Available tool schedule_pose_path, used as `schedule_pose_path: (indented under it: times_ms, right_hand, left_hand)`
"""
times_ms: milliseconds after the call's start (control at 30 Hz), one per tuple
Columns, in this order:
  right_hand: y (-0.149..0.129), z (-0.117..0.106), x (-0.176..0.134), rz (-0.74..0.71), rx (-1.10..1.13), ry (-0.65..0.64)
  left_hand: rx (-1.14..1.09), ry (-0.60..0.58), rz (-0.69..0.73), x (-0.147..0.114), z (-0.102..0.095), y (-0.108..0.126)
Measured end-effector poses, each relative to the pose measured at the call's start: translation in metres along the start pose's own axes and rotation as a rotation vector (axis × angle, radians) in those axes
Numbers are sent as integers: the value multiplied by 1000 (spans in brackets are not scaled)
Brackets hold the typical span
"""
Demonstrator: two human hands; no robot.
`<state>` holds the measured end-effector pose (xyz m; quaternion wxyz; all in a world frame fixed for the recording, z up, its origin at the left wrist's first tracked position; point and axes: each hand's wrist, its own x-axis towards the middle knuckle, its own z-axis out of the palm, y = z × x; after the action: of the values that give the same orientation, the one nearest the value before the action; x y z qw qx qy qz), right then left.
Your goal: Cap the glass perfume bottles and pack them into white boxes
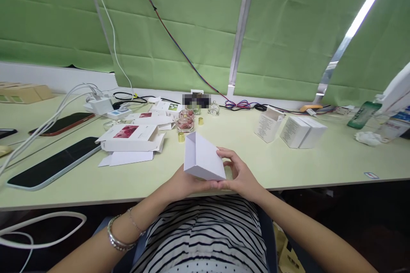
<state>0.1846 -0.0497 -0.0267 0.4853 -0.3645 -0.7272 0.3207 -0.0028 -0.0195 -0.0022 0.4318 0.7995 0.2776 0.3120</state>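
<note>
White paper carton (208, 158) is in your two hands, tilted, above the front part of the pale desk (326, 162), its open side toward the left. From the far left, tan boxes (27, 93) sit at the back of the desk, with a phone in a reddish-brown case (62, 123) and a larger phone with a pale blue edge (56, 164) lying nearer to you. White cables run past them to a white power adapter (100, 104). Next comes a pile of flattened printed cartons (131, 136), the front one bearing a red picture. Just beside the pile stand glass bottles with pinkish-red contents (185, 123), with one gold cap (181, 137) in front and another to their right. Your left hand (188, 185) grips the carton from the left and below, thumb along its lower edge, its other fingers mostly hidden. Your right hand (241, 175) grasps the right end, fingertips on the upper edge and thumb near the bottom corner. Behind, a clear glass bottle (213, 109) stands near the wall. Farther right stand an open-topped white box (268, 125) and two white boxes (303, 132) side by side, then a green bottle (364, 115), tilted, near crumpled white tissue (368, 138).
</note>
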Motion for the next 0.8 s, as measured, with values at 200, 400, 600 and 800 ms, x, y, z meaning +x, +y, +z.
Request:
schedule_pose_path:
  times_ms: [200,400,600,800]
  right_hand:
    - [-1,-52,10,-127,-517,392]
    - [32,-141,23,358,-625,883]
    - [40,-175,52,671,-920,602]
    - [22,-99,59,5,-1063,247]
  left_hand:
    - [45,42,-76,-1,1,-8]
    - [57,43,-80,1,1,-4]
    - [52,48,-66,0,0,-4]
    - [15,108,-63,-4,1,-6]
